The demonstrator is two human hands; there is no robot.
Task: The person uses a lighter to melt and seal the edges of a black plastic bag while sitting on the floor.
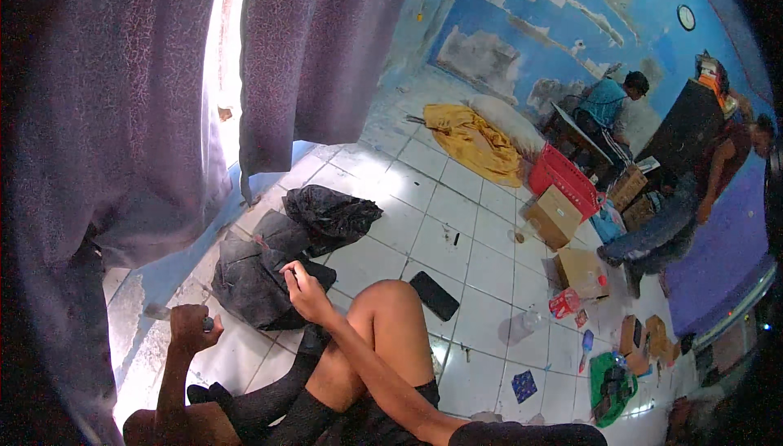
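Observation:
My left hand [192, 329] is closed around a short hand tool. A pale flat end of the tool [156, 311] sticks out on the left, towards the wall, and a greyish butt shows by the thumb. My right hand [310, 295] is raised over my bent knee with its fingers curled together. Something small and dark may be between them, too small to name. Behind that hand lies a crumpled heap of dark grey cloth [253, 275] on the tiles. A black plastic bag [333, 216] rests just beyond it.
A dark curtain [302, 54] hangs at left over a low wall. A black phone [434, 296] lies right of my knee. Rightward are cardboard boxes [555, 216], a red basket [564, 181], a yellow cloth [473, 144] and a clear jar [534, 319]. Two people [605, 107] are at the far right.

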